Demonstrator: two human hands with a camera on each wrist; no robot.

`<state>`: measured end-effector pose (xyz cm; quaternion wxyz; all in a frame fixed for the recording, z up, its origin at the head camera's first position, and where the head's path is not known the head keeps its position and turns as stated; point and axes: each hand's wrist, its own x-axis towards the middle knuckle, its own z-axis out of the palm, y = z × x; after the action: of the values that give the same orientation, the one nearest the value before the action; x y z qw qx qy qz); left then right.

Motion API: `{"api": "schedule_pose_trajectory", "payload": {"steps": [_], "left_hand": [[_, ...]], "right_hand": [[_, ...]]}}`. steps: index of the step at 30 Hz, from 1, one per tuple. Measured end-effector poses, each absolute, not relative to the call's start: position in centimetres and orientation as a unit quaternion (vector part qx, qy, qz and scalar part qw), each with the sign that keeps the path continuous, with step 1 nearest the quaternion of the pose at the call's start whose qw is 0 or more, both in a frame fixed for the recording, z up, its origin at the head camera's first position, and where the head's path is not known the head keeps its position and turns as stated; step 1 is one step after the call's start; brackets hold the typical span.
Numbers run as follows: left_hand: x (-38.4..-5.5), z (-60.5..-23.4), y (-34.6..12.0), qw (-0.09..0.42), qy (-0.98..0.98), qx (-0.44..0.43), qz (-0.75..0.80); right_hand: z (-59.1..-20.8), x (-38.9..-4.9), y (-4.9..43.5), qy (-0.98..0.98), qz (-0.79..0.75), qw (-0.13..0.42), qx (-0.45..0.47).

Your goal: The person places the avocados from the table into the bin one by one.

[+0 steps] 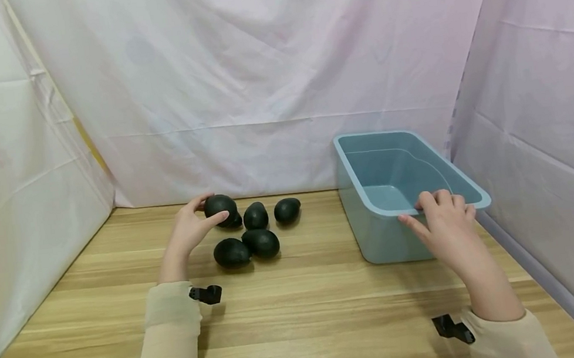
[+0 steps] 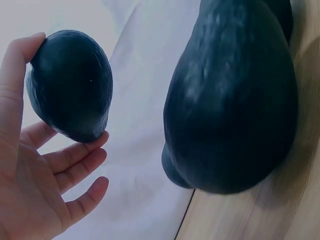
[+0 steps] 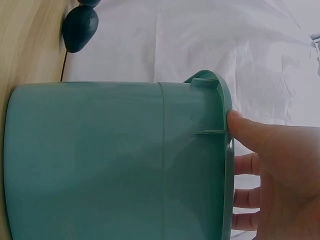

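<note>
My left hand [image 1: 189, 228] pinches a dark avocado [image 1: 220, 210] between thumb and fingertips, at the back left of the group. In the left wrist view, that held avocado [image 2: 70, 85] is off the table, while another avocado [image 2: 230, 100] looms large beside it. Several more dark avocados lie close by, among them a front one [image 1: 232, 253], a middle one [image 1: 256, 215] and a separate one [image 1: 287, 210] farther right. Across the table, my right hand [image 1: 448, 222] grips the near rim of a blue-green plastic bin [image 1: 389, 232], thumb outside and fingers over the inner side.
The bin stands upright on the wood-grain table [image 1: 294, 332], with its inner floor bare. Pale cloth [image 1: 254, 76] hangs behind the table, and more cloth walls flank it left and right. The bin sits near the right-hand cloth [image 1: 552, 131].
</note>
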<state>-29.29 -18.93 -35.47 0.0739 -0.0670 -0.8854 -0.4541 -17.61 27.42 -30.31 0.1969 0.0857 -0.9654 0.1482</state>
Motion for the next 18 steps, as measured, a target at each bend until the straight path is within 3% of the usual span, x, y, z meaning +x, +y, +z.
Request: {"api": "schedule_pose_trajectory", "payload": {"steps": [18], "left_hand": [[-29.4, -34.7, -15.8, 0.07, -0.869, -0.1, -0.479]], "right_hand": [[-29.6, -17.5, 27.4, -0.97, 0.16, 0.163, 0.08]]}}
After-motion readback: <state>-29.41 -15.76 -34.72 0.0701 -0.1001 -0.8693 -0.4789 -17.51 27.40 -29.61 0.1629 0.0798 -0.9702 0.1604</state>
